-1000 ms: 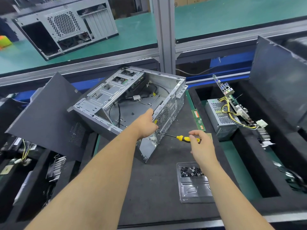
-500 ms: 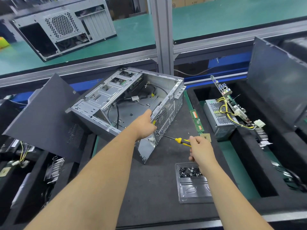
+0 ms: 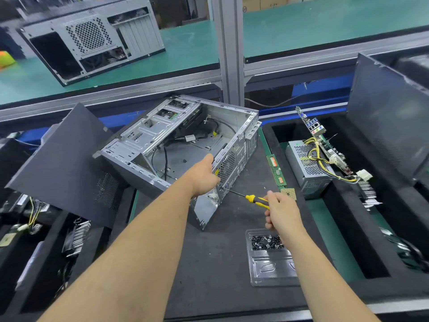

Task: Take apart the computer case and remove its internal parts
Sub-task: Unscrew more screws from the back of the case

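An opened grey metal computer case lies on its side on the black mat, with loose black cables inside. My left hand grips the case's near rear edge beside the fan grille. My right hand holds a yellow-and-black screwdriver. The screwdriver's tip touches the rear panel low down, just below my left hand.
A clear plastic tray with several screws sits near my right wrist. A memory stick, a CPU chip, a power supply and a motherboard lie to the right. Dark side panels lean left and right. Another case stands on the far bench.
My right hand and the screwdriver have shifted slightly lower and to the left along the rear panel. My left hand keeps its grip on the case.
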